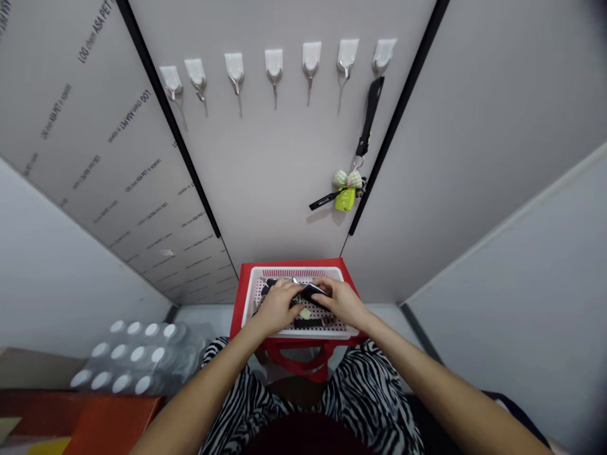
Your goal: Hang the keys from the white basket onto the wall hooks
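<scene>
A white perforated plastic basket point(348, 331) sits in front of me, and both of my hands are inside it. My right hand point(341, 298) grips a flat, dark, strap-like piece point(313, 294) between thumb and fingers. My left hand point(279, 306) is beside it with curled fingers, closed around something small that its fingers mostly hide. A small pale yellow piece point(305, 313) lies below the fingertips. Near the basket's front wall is a black strap point(308, 323). More dark and metallic small items point(269, 285) lie at the left, partly covered by my left hand.
Under the basket is a red bag point(238, 309) with handles toward me. Several white hooks point(274, 66) line the wall ahead; a black-strapped keychain point(370, 117) with a yellow-green charm point(345, 199) hangs from the rightmost. Several white-capped bottles point(137, 354) stand at left.
</scene>
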A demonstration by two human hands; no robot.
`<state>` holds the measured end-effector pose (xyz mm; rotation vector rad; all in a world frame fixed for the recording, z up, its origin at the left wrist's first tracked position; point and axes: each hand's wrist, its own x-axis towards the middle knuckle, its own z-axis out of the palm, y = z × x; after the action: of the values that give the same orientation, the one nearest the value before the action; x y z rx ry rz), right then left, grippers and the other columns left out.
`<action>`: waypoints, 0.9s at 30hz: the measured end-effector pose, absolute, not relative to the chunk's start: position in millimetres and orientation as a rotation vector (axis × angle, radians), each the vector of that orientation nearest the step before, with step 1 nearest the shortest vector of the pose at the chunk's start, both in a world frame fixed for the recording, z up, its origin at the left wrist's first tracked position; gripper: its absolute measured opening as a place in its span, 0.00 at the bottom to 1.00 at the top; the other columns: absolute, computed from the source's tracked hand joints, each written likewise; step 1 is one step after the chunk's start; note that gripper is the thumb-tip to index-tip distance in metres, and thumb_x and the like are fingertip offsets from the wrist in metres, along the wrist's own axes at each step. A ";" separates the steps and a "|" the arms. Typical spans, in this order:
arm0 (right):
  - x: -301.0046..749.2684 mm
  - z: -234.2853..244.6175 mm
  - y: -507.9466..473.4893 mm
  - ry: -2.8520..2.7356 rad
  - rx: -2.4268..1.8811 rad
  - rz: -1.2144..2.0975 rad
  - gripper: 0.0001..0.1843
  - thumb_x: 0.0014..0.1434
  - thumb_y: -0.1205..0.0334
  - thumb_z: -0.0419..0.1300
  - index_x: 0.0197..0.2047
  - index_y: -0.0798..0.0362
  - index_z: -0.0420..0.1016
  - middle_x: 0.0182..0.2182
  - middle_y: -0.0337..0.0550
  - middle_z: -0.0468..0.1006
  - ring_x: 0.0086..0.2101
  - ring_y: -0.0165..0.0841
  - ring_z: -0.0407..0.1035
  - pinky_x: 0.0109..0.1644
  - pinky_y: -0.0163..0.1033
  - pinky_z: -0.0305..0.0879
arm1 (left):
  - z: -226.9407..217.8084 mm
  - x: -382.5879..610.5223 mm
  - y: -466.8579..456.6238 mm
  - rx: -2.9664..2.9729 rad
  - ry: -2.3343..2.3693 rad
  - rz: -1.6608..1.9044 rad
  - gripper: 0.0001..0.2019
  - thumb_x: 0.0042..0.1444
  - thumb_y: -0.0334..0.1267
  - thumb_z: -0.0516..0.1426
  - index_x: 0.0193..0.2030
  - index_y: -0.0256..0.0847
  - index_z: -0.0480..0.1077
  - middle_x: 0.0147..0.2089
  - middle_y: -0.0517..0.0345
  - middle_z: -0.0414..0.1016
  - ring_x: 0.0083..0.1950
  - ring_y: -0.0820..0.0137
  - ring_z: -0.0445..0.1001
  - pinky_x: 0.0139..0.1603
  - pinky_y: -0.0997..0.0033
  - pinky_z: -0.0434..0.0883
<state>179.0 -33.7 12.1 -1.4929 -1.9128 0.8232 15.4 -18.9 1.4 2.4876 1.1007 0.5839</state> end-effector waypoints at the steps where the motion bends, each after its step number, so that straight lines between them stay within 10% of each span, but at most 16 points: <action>1: 178.7 14.0 -31.7 -1.805 -1.446 0.900 0.12 0.43 0.62 0.51 0.34 0.54 0.63 0.27 0.39 0.70 0.28 0.27 0.63 0.32 0.32 0.57 | 2.4 15.6 -19.3 2.480 1.108 0.592 0.14 0.42 0.35 0.51 0.39 0.39 0.61 0.38 0.56 0.65 0.42 0.70 0.57 0.42 0.70 0.56; 20: 188.3 27.6 -14.2 -1.207 -1.276 1.063 0.17 0.39 0.63 0.53 0.37 0.52 0.56 0.28 0.39 0.70 0.26 0.27 0.65 0.26 0.33 0.62 | 28.2 30.7 -17.8 1.384 0.942 0.804 0.13 0.42 0.36 0.50 0.37 0.34 0.61 0.19 0.63 0.62 0.21 0.80 0.60 0.24 0.80 0.59; 27: 181.7 33.1 -25.6 -1.789 -1.380 0.709 0.16 0.41 0.68 0.50 0.37 0.52 0.64 0.40 0.43 0.66 0.42 0.32 0.58 0.46 0.41 0.52 | 41.4 31.5 -9.0 1.154 0.829 0.763 0.10 0.38 0.39 0.53 0.27 0.33 0.65 0.20 0.61 0.64 0.22 0.81 0.61 0.23 0.81 0.59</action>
<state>181.7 -25.6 33.1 -1.3796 -1.7894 0.7090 31.5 -9.0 41.4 1.1542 0.8291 0.7634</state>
